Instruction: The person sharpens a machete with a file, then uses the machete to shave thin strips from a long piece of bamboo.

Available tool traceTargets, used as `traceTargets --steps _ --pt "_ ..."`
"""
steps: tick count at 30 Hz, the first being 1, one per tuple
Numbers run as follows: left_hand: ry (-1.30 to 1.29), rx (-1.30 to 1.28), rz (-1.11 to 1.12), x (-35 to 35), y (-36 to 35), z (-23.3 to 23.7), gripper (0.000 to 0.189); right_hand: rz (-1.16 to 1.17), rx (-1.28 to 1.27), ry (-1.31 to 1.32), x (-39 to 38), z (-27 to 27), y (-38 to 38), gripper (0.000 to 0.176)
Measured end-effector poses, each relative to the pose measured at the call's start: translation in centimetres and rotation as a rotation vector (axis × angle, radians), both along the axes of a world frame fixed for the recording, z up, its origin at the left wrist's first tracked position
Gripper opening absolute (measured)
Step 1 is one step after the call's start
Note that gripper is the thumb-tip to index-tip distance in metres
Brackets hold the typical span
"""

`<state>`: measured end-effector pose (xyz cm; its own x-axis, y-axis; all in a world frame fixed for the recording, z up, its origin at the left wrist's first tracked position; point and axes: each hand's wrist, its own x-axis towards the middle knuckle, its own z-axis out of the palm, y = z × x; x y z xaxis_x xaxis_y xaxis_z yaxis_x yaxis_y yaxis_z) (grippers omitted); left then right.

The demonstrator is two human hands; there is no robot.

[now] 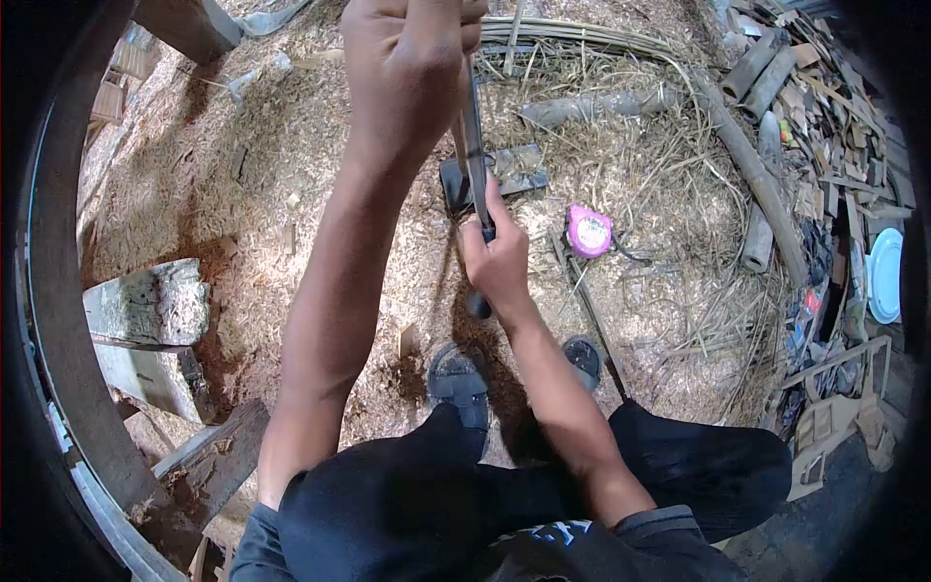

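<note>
My left hand (417, 34) is closed in a fist at the top edge, partly cut off by the frame; what its fingers grip is hidden. Below and nearer my feet, my right hand (499, 257) is wrapped round the dark handle of a long narrow blade (475, 145). The blade rises from this hand up to beside the left fist. A thin pale strip (462, 150) runs close along it. On the ground behind lies a dark block (454, 186). Right of my right hand rests a pink tape measure (589, 231) with a dark strap.
Wood shavings (339, 116) cover the ground. Bamboo poles (601, 105) and long thin strips (582, 31) lie at the back. Offcuts and a blue plate (883, 275) are at the right. Thick timber pieces (150, 306) stand at the left. My sandalled feet (459, 383) are below.
</note>
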<state>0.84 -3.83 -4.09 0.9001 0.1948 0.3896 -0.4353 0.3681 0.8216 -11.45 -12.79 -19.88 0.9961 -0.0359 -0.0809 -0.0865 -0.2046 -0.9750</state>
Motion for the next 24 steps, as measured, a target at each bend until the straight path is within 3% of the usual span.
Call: traceTargets --steps 3,4,7,8,9,11,14,20,24 --pt "-0.067 0.033 -0.054 1.0 1.2 -1.2 0.033 0.004 -0.106 0.009 -1.5 -4.9 0.2 0.057" --pt "-0.071 0.044 -0.06 1.1 1.5 -1.2 0.032 -0.006 -0.19 0.16 -1.8 -7.7 -0.1 0.053" --pt "-0.078 0.045 -0.101 0.8 1.3 -1.1 0.033 0.043 -0.127 0.073 -1.3 -6.6 -1.2 0.057" --pt "-0.14 0.128 -0.027 0.7 1.2 -1.2 0.034 0.017 -0.015 -0.074 -0.9 -6.4 -1.0 0.056" --pt "-0.127 0.129 -0.026 0.6 1.2 -1.6 0.034 0.087 -0.028 0.087 -0.7 -4.2 -1.4 0.055" --pt "-0.128 0.063 -0.075 0.9 1.7 -1.9 0.035 0.01 0.024 0.07 0.1 -0.7 0.0 0.056" --pt "-0.149 0.058 -0.084 1.0 2.1 -2.1 0.034 -0.011 0.02 -0.024 0.5 0.2 0.4 0.056" --pt "-0.16 0.029 -0.036 1.3 1.5 -1.8 0.033 0.012 -0.112 0.071 -1.6 -7.6 -0.2 0.059" --pt "-0.122 0.055 -0.114 0.9 1.3 -1.7 0.034 -0.015 -0.155 -0.055 -2.0 -7.3 0.6 0.059"
